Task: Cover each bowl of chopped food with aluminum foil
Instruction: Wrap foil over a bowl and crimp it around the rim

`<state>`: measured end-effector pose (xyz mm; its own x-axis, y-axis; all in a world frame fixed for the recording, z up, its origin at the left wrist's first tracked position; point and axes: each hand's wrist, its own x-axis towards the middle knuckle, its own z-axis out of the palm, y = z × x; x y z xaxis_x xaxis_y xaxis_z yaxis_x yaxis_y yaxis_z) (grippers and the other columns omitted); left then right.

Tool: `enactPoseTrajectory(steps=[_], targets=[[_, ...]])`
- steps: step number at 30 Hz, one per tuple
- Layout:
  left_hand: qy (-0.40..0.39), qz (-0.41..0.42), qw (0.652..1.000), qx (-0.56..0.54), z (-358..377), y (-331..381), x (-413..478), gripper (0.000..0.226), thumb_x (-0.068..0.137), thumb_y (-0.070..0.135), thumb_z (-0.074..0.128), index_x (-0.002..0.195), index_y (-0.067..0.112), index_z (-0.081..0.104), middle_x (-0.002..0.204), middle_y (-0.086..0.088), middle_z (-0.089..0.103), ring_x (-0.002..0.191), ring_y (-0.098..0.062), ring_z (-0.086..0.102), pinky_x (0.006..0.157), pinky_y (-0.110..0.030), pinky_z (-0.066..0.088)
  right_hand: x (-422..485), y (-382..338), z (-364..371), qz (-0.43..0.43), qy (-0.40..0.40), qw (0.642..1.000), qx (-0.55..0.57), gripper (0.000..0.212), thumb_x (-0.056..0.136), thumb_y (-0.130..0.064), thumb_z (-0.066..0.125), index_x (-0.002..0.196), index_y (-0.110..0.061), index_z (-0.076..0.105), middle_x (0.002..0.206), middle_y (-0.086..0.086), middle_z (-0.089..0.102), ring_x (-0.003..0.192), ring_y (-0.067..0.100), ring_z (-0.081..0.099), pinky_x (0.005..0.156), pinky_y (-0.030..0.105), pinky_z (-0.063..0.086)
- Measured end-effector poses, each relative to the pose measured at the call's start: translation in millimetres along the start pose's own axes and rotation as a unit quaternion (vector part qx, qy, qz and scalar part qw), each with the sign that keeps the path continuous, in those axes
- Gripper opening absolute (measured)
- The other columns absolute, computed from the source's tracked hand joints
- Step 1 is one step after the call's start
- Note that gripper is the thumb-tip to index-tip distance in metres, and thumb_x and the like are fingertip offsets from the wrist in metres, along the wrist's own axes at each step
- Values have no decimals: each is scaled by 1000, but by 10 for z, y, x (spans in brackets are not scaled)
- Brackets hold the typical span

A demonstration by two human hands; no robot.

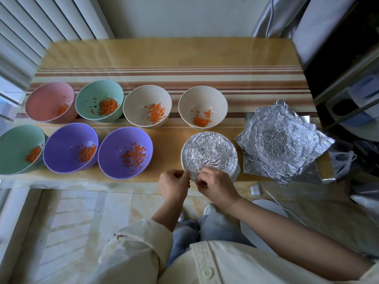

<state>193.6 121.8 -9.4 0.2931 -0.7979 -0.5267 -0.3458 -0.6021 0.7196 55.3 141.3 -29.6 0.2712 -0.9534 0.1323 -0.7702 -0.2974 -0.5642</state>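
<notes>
- Foil-covered bowl [209,152] sits upright at the table's [164,54] front right edge; it's round, with no long axis and its foil flat on top.
- Left hand [174,185] and right hand [217,185] have fingers curled, pinching its foil at the near rim.
- Purple bowl [110,152] of chopped carrot stands uncovered to the left.
- Crumpled foil sheets [281,140] are stacked to the right.

Back row: pink bowl [45,103]; mint-green bowl [88,95]; cream bowl [138,99]; second cream bowl [195,98]; front row: second mint-green bowl [14,144]; purple bowl [61,143]; second purple bowl [114,147]; chopped food [156,113] in open bowls orange; foil cover [209,152] silver, crinkled; foil stack [283,140] same silver, creased in rings; table [164,54] tan, marbled; stripe band [164,78] brown, cream, rust; sleeve [139,242] cream; trousers [215,226] faded blue
</notes>
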Motion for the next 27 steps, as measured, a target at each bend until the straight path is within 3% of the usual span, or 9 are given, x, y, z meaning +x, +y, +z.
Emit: enactPoseTrajectory(steps=[3, 8, 10, 14, 17, 20, 27], targets=[[-8, -3, 1000, -4, -3, -4, 5, 18, 76, 34, 74, 68, 18, 72, 57, -2, 70, 62, -25, 71, 69, -43, 60, 20, -9, -19, 4, 10, 1000, -4, 23, 61, 0, 79, 63, -11, 59, 65, -2, 51, 58, 15, 49, 54, 16, 25], [-4, -14, 1000, 16, 28, 13, -12, 19, 76, 21, 71, 59, 13, 71, 51, -3, 66, 56, -24, 67, 62, -34, 55, 10, 0, -2, -1, 5, 1000, 8, 23, 64, -3, 81, 65, -11, 59, 66, -1, 51, 58, 15, 49, 52, 19, 29], [1, -15, 999, 34, 16, 57, 33, 18, 75, 21, 69, 60, 12, 72, 51, -4, 66, 56, -21, 64, 59, -29, 50, 23, 15, -19, -1, -14, 1000, 19, 20, 66, -7, 83, 70, -10, 63, 71, 0, 54, 62, 16, 52, 51, 23, 37], [3, 0, 997, 78, -56, 129, 191, 21, 75, 22, 66, 57, 13, 71, 50, -4, 65, 54, -18, 61, 57, -26, 45, 33, 87, -138, -28, -46, 998, 28, 28, 66, -17, 85, 88, -7, 70, 80, 2, 58, 73, 18, 55, 62, 28, 46], [9, 16, 993, 119, -91, 178, 296, 18, 76, 25, 69, 62, 14, 74, 57, -4, 69, 64, -21, 68, 62, -28, 48, 15, 92, -183, -35, -38, 999, 7, 25, 64, -18, 87, 77, -10, 67, 78, 0, 58, 72, 17, 55, 63, 26, 43], [7, 22, 991, 133, -90, 184, 342, 18, 77, 27, 69, 66, 14, 76, 63, -5, 71, 70, -24, 69, 59, -25, 41, 39, 47, -120, -22, -32, 999, -13, 22, 66, -12, 84, 72, -11, 63, 75, 0, 58, 70, 17, 55, 59, 29, 46], [9, 27, 995, 100, -107, 161, 294, 20, 78, 34, 69, 70, 16, 75, 59, -2, 70, 62, -18, 67, 67, -29, 52, 130, -46, -26, 11, -24, 999, -35, 23, 58, -1, 75, 65, -13, 57, 66, -2, 55, 61, 17, 53, 51, 24, 40]])
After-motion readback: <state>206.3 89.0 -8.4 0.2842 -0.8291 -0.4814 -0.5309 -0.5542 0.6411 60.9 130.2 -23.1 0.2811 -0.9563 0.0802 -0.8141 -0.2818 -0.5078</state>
